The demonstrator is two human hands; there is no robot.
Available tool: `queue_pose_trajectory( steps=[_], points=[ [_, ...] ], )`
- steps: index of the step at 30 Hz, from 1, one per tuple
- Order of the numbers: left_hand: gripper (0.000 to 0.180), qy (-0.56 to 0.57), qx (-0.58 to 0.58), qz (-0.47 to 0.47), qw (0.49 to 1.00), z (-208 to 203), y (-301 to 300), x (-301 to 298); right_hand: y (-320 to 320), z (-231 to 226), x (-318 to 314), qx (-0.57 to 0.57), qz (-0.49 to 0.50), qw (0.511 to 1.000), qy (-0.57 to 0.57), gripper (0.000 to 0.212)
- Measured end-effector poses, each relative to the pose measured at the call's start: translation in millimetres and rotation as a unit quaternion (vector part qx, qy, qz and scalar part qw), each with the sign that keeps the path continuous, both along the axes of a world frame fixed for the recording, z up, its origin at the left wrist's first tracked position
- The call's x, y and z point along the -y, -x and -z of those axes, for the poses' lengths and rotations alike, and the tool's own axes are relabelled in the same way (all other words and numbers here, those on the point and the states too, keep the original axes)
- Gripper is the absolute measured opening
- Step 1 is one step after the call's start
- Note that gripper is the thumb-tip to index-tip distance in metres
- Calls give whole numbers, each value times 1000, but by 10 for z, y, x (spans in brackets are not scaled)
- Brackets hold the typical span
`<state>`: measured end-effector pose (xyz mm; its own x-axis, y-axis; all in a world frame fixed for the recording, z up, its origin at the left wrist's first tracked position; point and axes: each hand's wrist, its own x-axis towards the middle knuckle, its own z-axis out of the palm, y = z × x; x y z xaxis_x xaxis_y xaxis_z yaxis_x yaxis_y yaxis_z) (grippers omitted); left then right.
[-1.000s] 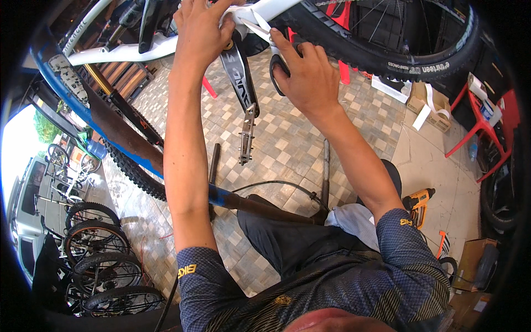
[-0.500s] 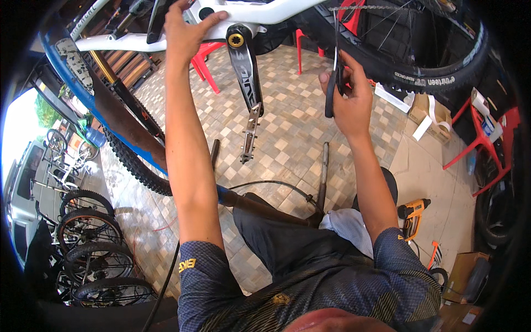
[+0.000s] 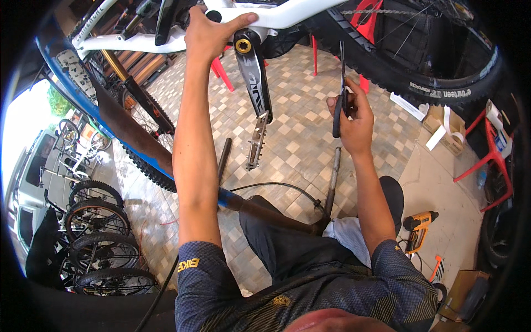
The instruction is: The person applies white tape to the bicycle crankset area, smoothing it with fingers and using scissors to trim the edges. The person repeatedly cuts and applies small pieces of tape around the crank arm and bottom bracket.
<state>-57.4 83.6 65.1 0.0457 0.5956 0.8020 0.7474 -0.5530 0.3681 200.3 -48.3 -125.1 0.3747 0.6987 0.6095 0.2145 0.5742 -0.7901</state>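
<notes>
A white bicycle frame [image 3: 298,15] hangs across the top of the view. Against it, near the crank, my left hand [image 3: 213,36] grips the tube, thumb laid along the top and the other fingers partly hidden. The black crank arm [image 3: 254,77] points down, with a metal pedal [image 3: 257,143] at its end. My right hand [image 3: 357,119] is raised to the right of the crank, closed around the black handles of a pair of scissors [image 3: 337,119]. The blades point upward, nearly together, below the rear wheel's tyre [image 3: 431,91], and touch nothing visible.
A blue and brown stand tube [image 3: 249,205] crosses before my legs. An orange heat gun [image 3: 418,229] lies on cardboard at right, near an open carton [image 3: 447,130] and a red chair [image 3: 492,155]. Several bicycles [image 3: 99,221] stand at left.
My left hand has slid right along the frame, its thumb now above the crank. The scissors in my right hand are slightly lower. The whole view has shifted a little.
</notes>
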Motion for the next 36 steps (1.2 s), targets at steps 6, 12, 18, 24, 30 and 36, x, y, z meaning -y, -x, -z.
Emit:
queue_pose_trajectory(
  steps=[6,12,18,24,30,36],
  points=[
    [79,-18,69,34,997,66,174,-4,-96,68,6,-23,-19,1000,2,53],
    [117,-32,-6,-5,999,37,48,10,-341,314,106,-1,-10,1000,-9,52],
    [106,-3,68,10,998,39,-13,-57,-655,822,259,61,-13,993,98,52],
    [95,41,117,12,992,-47,-19,4,-788,939,264,35,-19,989,142,49],
    [118,14,40,-39,998,-24,-206,90,-850,1241,142,15,-22,990,139,51],
    [104,7,105,-66,992,-58,-173,-65,-862,1392,159,14,-37,986,163,52]
  ],
)
